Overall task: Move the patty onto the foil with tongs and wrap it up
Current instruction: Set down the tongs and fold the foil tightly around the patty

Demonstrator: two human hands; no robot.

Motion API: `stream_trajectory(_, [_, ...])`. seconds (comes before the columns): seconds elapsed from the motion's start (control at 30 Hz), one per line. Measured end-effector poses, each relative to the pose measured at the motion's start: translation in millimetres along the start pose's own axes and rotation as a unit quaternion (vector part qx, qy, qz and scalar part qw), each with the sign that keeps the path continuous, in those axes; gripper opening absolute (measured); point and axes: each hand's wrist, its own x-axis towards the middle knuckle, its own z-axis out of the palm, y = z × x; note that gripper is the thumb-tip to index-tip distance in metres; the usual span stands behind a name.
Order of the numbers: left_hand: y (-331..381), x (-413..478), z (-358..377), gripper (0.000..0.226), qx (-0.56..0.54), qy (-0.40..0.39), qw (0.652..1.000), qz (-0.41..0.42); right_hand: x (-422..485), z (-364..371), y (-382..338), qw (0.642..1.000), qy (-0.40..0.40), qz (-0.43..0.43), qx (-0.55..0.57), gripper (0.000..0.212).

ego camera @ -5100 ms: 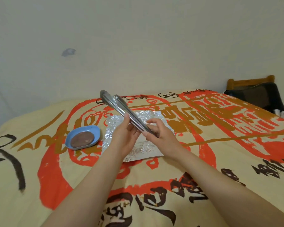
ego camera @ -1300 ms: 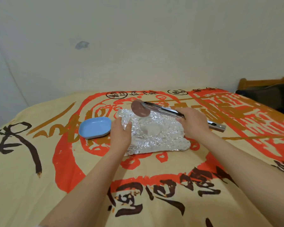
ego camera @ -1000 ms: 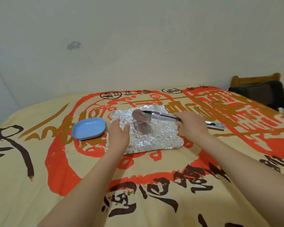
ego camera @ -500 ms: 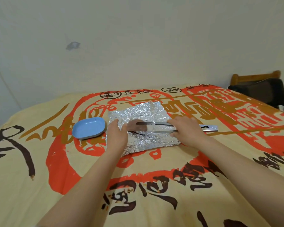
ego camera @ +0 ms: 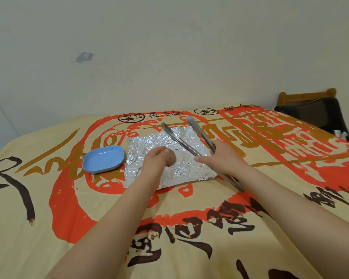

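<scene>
A crumpled sheet of foil (ego camera: 143, 143) lies flat on the patterned cloth. The brown round patty (ego camera: 171, 159) rests near its middle, with its left part hidden behind my left hand (ego camera: 154, 161). That hand lies on the foil, fingertips against the patty, holding nothing. My right hand (ego camera: 218, 158) grips the metal tongs (ego camera: 180, 141) near their hinge end. The tongs are spread apart and empty, and their tips are raised over the far edge of the foil, away from the patty.
An empty blue dish (ego camera: 104, 159) sits just left of the foil. The yellow and red cloth (ego camera: 189, 228) covers the whole surface. A wooden chair with dark fabric (ego camera: 314, 111) stands at the far right, and a pale wall runs behind.
The patty has been set down on the foil and released. The tongs have spread apart and swung up away from it. My left hand has slid right to the patty.
</scene>
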Motion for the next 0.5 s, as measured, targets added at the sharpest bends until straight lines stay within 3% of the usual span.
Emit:
stream_trajectory(0.07, [6,-2,14,0.037,-0.099,-0.05,0.993,-0.051,2,1,0,0.999,0.02,0.042,0.008,0.057])
stream_trajectory(0.2, [12,-10,43,0.024,-0.167,-0.105,0.977,-0.084,3,1,4,0.994,0.062,0.093,0.012,0.105])
stream_trajectory(0.3, [14,-17,65,0.021,-0.19,-0.135,0.969,-0.081,3,-3,9,0.987,0.093,0.125,0.028,0.118])
stream_trajectory(0.4, [16,-21,85,0.012,-0.167,-0.139,0.974,-0.057,1,-11,15,0.98,0.073,0.148,0.108,0.111])
stream_trajectory(0.5, [18,-23,108,0.016,-0.132,-0.121,0.983,-0.039,-1,-17,22,0.942,0.095,0.203,0.25,0.07])
